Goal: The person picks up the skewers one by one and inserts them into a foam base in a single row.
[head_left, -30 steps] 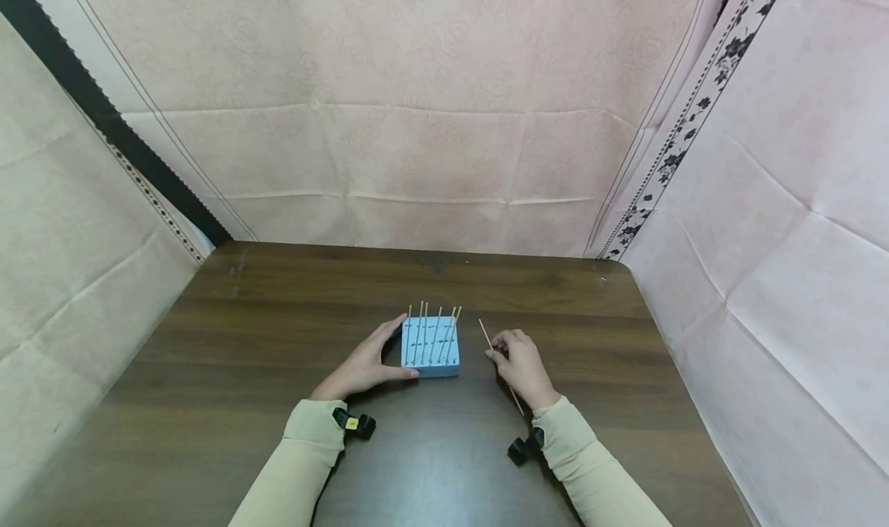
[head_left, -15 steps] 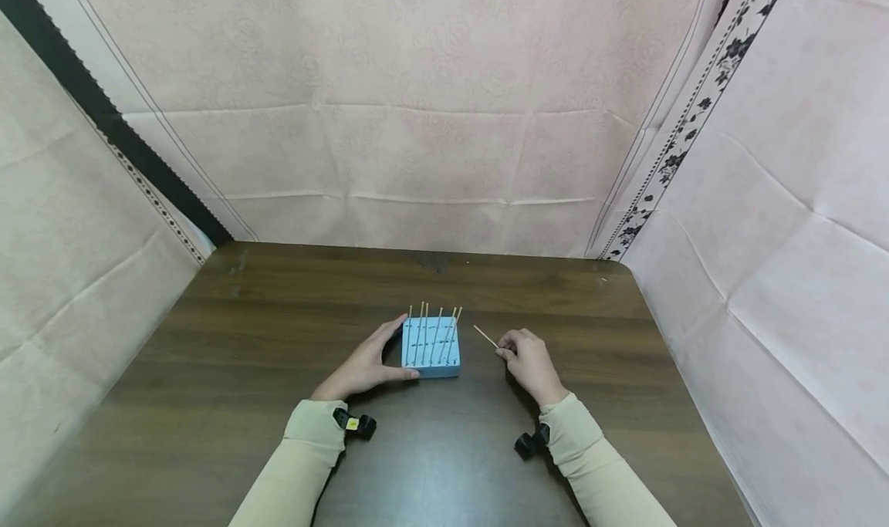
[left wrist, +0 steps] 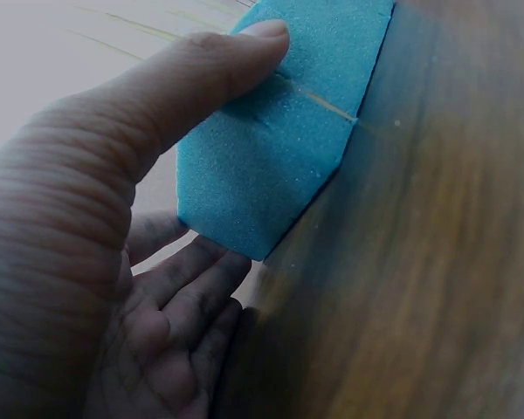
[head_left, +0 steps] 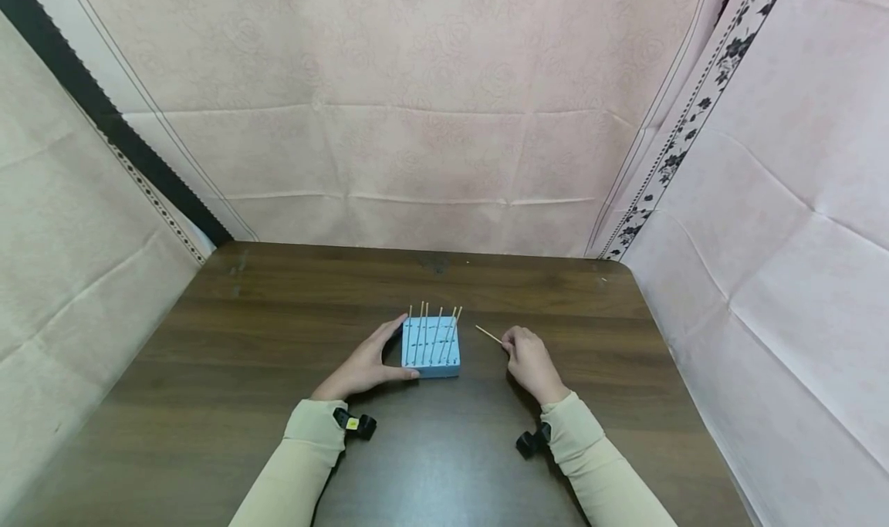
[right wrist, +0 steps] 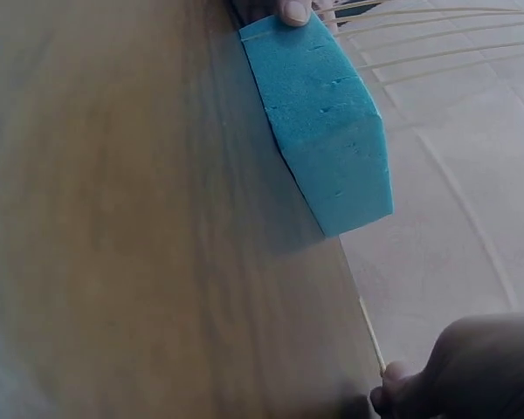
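A light blue foam block [head_left: 437, 372] rests on the table, with several thin wooden skewers [head_left: 421, 311] standing in its top, some leaning. My left hand [head_left: 368, 363] grips the block from the left: in the left wrist view the thumb presses its near face and the fingers lie along the far side. To the right of the block, my right hand [head_left: 532, 363] pinches one more wooden skewer [head_left: 488, 333] between thumb and fingers. That skewer points up and left toward the block, apart from it; its other end is hidden by the hand.
The brown wooden table [head_left: 312, 295] carries the block near its middle. Pale patterned cloth [head_left: 444, 149] hangs behind the table and along both sides. A small black camera [head_left: 356, 423] is strapped to the left wrist, another camera [head_left: 533, 440] to the right.
My right hand has moved slightly right. Its skewer has turned from lying along the hand and wrist to slanting left toward the block. The left hand and block stay put.
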### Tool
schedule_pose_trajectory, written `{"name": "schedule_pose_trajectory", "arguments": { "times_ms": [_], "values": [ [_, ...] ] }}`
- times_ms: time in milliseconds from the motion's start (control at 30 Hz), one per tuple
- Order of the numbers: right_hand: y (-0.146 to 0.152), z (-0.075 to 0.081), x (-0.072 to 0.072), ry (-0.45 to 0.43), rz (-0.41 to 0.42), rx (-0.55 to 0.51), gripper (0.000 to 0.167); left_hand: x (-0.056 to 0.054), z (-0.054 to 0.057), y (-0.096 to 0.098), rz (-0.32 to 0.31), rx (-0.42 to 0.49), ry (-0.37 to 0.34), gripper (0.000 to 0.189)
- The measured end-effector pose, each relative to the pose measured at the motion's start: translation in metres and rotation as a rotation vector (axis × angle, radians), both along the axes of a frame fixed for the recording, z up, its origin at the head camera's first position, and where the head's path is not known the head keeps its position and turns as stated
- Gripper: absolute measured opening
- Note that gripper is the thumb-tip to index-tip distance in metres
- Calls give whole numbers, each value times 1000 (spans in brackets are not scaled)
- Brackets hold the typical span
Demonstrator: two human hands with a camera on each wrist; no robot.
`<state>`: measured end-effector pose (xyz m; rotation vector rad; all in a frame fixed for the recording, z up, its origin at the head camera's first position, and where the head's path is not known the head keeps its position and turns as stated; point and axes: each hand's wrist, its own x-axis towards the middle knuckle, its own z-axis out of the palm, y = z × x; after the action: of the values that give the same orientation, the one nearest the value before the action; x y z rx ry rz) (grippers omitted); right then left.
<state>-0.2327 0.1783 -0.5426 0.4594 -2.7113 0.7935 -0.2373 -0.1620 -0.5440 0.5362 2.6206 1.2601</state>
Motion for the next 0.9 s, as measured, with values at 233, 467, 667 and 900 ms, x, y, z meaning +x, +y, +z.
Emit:
{"name": "schedule_pose_trajectory", "arguments": {
  "times_ms": [233, 467, 667, 900],
  "values": [
    [-2, 7, 1, 11, 32, -15, 8, -1, -1, 0, 3, 3, -2, 117],
    [-2, 17, 3, 39, 53, -52, 7, -1, -3, 0, 4, 1, -2, 117],
    [-4, 24, 3, 59, 59, -75, 8, -2, -4, 0, 5, -4, 6, 117],
    [-6, 38, 4, 44, 63, -89, 7, -1, -4, 0, 5, -5, 6, 117]
  ]
}}
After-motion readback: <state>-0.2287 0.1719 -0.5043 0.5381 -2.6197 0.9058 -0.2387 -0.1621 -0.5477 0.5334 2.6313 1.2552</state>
